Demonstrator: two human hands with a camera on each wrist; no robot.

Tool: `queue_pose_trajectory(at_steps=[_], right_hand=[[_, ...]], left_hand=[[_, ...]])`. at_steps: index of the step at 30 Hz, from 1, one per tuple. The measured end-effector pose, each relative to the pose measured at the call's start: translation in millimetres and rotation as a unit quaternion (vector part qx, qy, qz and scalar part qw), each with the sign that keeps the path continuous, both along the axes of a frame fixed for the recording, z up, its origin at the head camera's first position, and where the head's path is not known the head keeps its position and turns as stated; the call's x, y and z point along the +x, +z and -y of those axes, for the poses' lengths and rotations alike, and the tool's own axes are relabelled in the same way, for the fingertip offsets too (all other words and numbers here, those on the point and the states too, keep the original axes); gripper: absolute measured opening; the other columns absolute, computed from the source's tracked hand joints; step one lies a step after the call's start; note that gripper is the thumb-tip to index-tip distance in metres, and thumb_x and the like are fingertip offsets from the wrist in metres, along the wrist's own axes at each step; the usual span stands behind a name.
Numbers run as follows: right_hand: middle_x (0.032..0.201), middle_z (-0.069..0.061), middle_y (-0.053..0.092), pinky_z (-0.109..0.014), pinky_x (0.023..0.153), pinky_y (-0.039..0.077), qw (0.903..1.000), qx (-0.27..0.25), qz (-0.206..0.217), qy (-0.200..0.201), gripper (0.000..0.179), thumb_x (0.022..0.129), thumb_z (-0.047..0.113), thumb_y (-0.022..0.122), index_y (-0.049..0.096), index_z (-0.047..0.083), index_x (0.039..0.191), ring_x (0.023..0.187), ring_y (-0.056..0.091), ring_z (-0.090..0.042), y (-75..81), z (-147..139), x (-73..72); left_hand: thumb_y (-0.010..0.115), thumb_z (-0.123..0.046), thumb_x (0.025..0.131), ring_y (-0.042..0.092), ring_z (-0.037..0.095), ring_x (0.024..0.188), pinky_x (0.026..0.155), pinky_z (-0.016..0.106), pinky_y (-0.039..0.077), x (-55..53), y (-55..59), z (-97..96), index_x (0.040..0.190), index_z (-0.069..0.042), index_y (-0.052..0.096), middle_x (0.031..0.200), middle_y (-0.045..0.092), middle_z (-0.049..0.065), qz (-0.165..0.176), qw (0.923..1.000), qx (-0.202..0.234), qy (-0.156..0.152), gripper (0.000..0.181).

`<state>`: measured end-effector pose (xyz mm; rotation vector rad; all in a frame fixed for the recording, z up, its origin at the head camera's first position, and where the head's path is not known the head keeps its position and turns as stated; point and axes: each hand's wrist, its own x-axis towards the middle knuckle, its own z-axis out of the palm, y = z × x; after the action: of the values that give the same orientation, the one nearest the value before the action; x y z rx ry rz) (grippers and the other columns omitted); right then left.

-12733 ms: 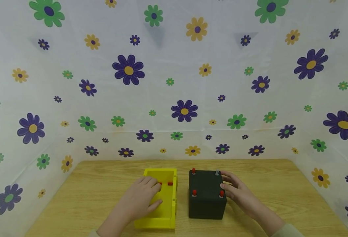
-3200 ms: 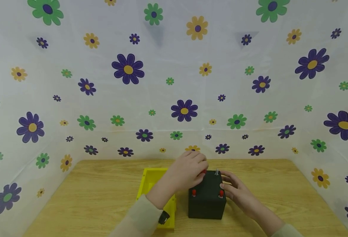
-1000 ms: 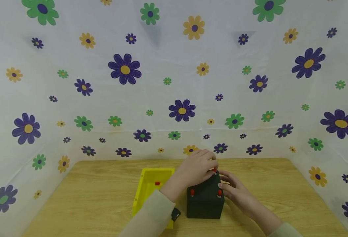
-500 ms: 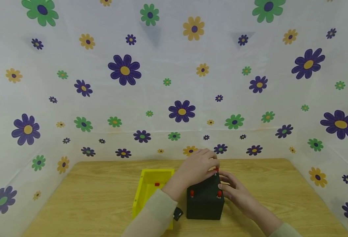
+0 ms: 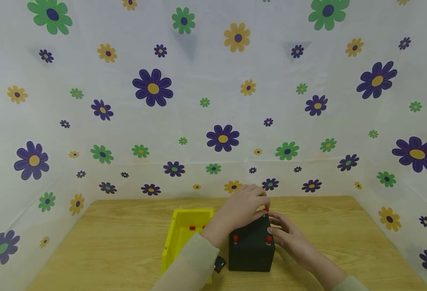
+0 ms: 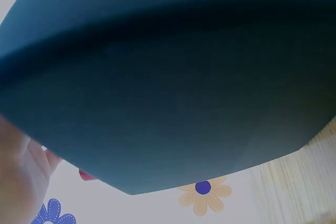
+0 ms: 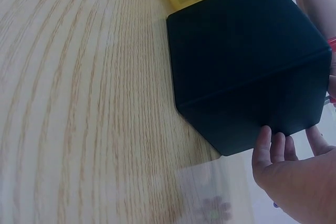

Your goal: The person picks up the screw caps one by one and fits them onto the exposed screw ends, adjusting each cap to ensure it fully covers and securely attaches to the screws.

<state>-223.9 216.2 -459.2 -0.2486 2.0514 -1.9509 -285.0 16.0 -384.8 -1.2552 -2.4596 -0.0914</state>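
A black box (image 5: 250,254) stands upright on the table, with small metal posts on its top. Red caps cover the near-left post (image 5: 235,239) and the near-right post (image 5: 269,239). At the far-right corner my left hand (image 5: 244,206) pinches a red cap (image 5: 266,209) over the metal post there; that hand hides the far-left corner. My right hand (image 5: 289,238) rests against the box's right side, fingertips touching it, also in the right wrist view, where the box (image 7: 247,51) is large. The left wrist view is mostly filled by the box's dark surface (image 6: 173,103).
Left of the box sits a yellow bin (image 5: 168,238), partly behind my left forearm. Two red caps lie inside, one of them (image 5: 192,228) plainly seen. A wooden table (image 5: 126,242) is enclosed by a white flower-print curtain (image 5: 198,81).
My left hand has gone from the yellow bin to the box's far-right corner, where the bare post now has a red cap at its top. My right hand has stayed on the box.
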Motion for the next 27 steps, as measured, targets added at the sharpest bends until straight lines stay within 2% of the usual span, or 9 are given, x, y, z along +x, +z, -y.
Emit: queue_pose_trajectory(at_steps=[5, 12, 19, 27], right_hand=[[0.167, -0.032, 0.025, -0.025, 0.106, 0.056, 1.0000, -0.005, -0.005, 0.001, 0.070, 0.109, 0.023, 0.055, 0.019, 0.001, 0.166, 0.134, 0.058, -0.022, 0.8, 0.4, 0.7], [0.167, -0.030, 0.025, -0.023, 0.106, 0.055, 1.0000, -0.005, -0.007, 0.002, 0.070, 0.109, 0.024, 0.055, 0.020, 0.004, 0.167, 0.134, 0.057, -0.022, 2.3, 0.7, 1.5], [0.168, -0.031, 0.025, -0.024, 0.107, 0.055, 1.0000, -0.001, -0.005, 0.001, 0.070, 0.109, 0.023, 0.055, 0.020, 0.003, 0.166, 0.137, 0.056, -0.024, 1.9, 1.2, 2.4], [0.169, -0.030, 0.024, -0.022, 0.106, 0.055, 0.9999, -0.007, -0.008, 0.008, 0.070, 0.110, 0.024, 0.054, 0.019, 0.003, 0.167, 0.136, 0.057, -0.020, 0.9, 0.6, 1.8]], left_hand=[[0.075, -0.035, 0.100, 0.064, 0.014, 0.119, 0.117, 0.029, 0.049, -2.3, -1.9, 0.2, 0.111, -0.025, 0.078, 0.121, 0.073, -0.005, -0.004, 1.0000, 0.005, 0.000, 0.015], [0.074, -0.037, 0.101, 0.063, 0.014, 0.121, 0.117, 0.030, 0.049, -2.2, 0.1, -0.5, 0.113, -0.026, 0.078, 0.124, 0.072, -0.005, -0.026, 0.9988, -0.037, 0.019, 0.017], [0.069, -0.038, 0.103, 0.062, 0.014, 0.123, 0.119, 0.033, 0.048, 0.8, -0.2, -2.1, 0.119, -0.028, 0.077, 0.126, 0.070, -0.005, -0.030, 0.9955, -0.084, 0.031, 0.020], [0.070, -0.038, 0.103, 0.062, 0.014, 0.123, 0.118, 0.031, 0.048, 1.9, 0.8, -2.4, 0.118, -0.026, 0.076, 0.125, 0.071, -0.005, -0.026, 0.9945, -0.095, 0.036, 0.020]])
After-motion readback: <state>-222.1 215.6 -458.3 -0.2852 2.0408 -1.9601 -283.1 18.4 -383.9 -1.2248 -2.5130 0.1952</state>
